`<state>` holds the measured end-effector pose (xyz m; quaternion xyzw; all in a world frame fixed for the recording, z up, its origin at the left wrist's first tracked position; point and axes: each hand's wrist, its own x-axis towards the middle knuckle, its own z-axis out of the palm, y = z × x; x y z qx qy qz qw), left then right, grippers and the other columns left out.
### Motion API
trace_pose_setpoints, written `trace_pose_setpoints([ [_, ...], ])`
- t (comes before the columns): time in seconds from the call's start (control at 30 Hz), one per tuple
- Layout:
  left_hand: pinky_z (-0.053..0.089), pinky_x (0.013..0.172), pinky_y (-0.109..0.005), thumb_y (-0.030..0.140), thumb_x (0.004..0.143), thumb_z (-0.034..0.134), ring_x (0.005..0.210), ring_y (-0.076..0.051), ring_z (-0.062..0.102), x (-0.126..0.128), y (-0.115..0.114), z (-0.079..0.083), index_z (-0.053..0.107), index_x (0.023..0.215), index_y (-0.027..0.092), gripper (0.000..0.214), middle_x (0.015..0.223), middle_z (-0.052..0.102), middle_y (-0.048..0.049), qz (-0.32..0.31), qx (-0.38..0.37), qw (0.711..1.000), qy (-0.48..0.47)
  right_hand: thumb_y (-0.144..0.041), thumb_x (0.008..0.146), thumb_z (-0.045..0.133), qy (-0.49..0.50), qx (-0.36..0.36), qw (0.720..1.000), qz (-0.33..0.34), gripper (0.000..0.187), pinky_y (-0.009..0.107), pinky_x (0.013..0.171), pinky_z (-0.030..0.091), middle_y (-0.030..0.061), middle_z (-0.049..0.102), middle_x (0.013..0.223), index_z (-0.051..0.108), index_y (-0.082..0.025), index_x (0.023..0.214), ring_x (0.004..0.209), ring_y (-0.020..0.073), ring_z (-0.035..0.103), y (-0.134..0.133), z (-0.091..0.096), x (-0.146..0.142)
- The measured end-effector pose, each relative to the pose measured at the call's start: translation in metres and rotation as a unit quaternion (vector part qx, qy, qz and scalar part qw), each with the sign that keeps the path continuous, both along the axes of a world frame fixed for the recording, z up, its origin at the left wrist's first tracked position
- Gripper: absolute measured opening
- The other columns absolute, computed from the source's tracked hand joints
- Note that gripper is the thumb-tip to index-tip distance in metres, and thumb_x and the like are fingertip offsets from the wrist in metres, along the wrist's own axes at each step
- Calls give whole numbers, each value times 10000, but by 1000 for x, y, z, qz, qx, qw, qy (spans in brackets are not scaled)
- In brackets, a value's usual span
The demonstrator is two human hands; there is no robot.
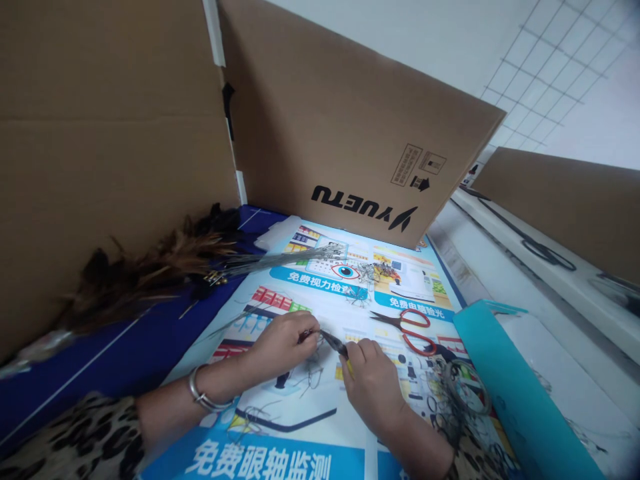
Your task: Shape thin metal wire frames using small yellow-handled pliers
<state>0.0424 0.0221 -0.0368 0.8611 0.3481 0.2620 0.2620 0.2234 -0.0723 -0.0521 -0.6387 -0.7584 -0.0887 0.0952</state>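
My right hand (374, 380) is closed around the yellow handles of a pair of long-nosed pliers (334, 343). Their dark jaws point left, up to the fingertips of my left hand (289, 341). That hand is pinched on a small dark piece, too small and covered to name. Below the fingers, thin bent wires (314, 375) lie on the printed poster (350, 417). Red-handled scissors (407, 328) rest just beyond my right hand, blades to the left. To its right are a coil of wire (467, 387) and tangled wire bits.
Cardboard panels (350, 120) stand behind and on the left. Brown feathers (160, 257) lie at left beside a bundle of straight wires (280, 259). Small bent wire pieces (367, 272) lie further back. A teal box edge (520, 387) borders the right side.
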Motion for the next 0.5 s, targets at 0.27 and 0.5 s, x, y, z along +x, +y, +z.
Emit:
trace_pose_setpoints([
  [0.27,333,579,-220,143,756,436,626,-118,478,1,2,-2,538,648,154,149,626,517,13,-2,-27,999,-28,-275,863,437,59,-11,998,-12,127,272,664,370,49,534,852,526,-197,910,799,185,486,1,-1,1],
  [0.5,343,577,-211,166,773,446,625,-113,487,4,3,-2,564,669,149,158,630,525,16,-12,-84,994,-74,-269,847,460,167,-45,985,-13,143,235,695,400,33,548,846,539,-198,943,800,155,516,2,6,3],
])
